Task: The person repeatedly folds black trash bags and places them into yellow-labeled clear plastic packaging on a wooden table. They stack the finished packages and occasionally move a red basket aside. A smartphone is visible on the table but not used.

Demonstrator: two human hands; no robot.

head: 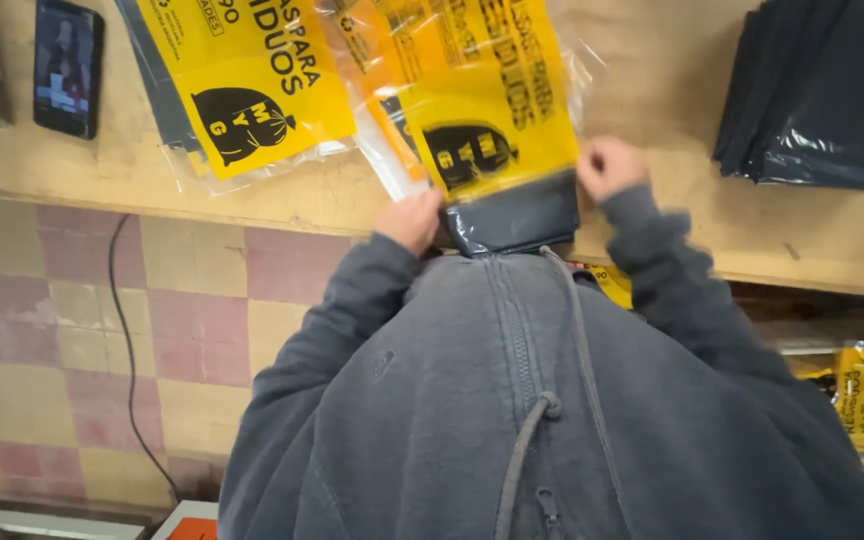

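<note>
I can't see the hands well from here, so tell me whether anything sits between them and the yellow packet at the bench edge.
Nothing visible does: the left hand and right hand already touch the yellow packet on either side at the bench edge.

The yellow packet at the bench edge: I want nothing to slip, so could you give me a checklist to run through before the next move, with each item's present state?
1. Left hand on the yellow packet, at its lower left corner: ok.
2. Right hand at its lower right corner: ok, though blurred.
3. Dark folded bags seated fully inside the packet: not ok, they stick out of its lower end.
4. Packet supported by the wooden bench: ok, lower end at the edge.
5. Second yellow packet apart from it: cannot tell, they look overlapped.
6. Phone out of the way: ok.
</note>
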